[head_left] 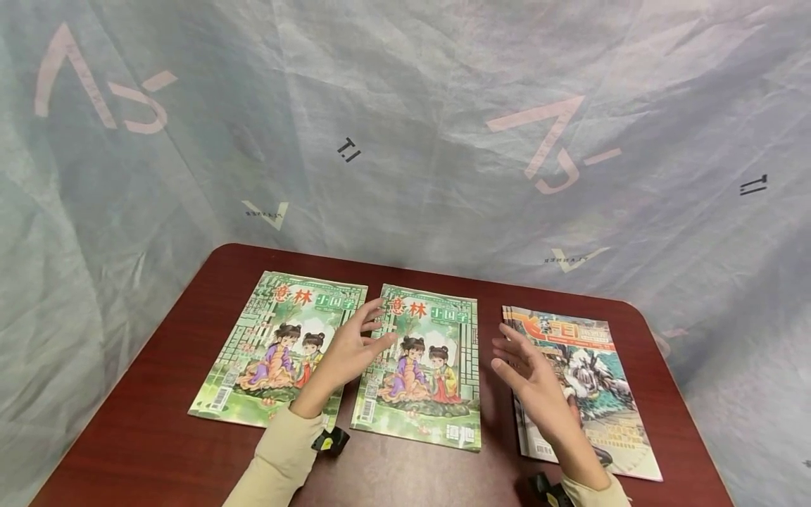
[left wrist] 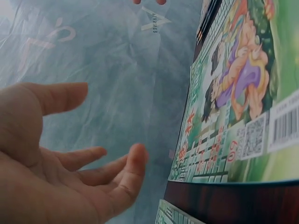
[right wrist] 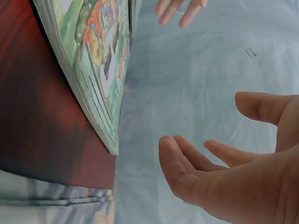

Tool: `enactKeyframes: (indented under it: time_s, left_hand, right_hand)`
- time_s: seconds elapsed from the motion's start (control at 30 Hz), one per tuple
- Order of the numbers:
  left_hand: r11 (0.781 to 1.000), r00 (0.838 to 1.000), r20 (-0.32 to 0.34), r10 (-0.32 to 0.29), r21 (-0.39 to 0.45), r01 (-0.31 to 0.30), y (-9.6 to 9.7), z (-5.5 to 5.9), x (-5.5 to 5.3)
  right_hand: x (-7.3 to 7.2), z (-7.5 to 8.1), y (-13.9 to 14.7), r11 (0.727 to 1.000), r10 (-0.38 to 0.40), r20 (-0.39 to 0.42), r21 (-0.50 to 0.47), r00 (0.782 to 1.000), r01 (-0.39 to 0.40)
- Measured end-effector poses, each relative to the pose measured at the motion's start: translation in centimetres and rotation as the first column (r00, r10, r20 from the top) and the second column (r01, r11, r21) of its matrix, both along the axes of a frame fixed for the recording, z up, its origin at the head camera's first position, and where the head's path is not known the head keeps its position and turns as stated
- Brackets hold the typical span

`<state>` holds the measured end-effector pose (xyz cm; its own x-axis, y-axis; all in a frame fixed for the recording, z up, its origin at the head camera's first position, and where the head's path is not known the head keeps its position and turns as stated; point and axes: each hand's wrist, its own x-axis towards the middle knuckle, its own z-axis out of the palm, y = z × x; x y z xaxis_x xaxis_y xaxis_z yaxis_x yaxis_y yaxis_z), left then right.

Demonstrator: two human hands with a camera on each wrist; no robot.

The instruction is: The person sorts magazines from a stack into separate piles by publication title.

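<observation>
Two green magazines with matching covers lie face up on the table: the left magazine (head_left: 253,352) and the middle magazine (head_left: 437,415). On the right lies a stack of magazines (head_left: 608,394) whose top cover has an orange title band. Above the gap between the two green magazines hovers the left hand (head_left: 351,348), its fingers loosely bent around nothing. The right hand (head_left: 538,387) hangs over the left edge of the right stack, likewise holding nothing. In the right wrist view, the middle magazine (right wrist: 93,70) shows a thick page edge.
A dark red table (head_left: 127,408) with rounded corners carries everything. Behind it and at both sides hangs a grey printed cloth (head_left: 405,141). Bare tabletop separates the middle magazine from the right stack. Each wrist wears a small black camera (head_left: 331,441).
</observation>
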<state>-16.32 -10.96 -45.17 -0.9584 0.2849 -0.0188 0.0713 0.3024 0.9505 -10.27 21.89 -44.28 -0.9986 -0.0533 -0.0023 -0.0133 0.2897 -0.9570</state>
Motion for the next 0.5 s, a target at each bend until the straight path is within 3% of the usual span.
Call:
enactKeyframes:
  time_s: [0.5]
  left_hand:
    - [0.986,0.996,0.081,0.048,-0.166,-0.035,0.1,-0.4,0.3]
  right_hand:
    - [-0.6,-3.1,-1.6,1.000,0.020,0.176,-0.007,0.984,-0.019]
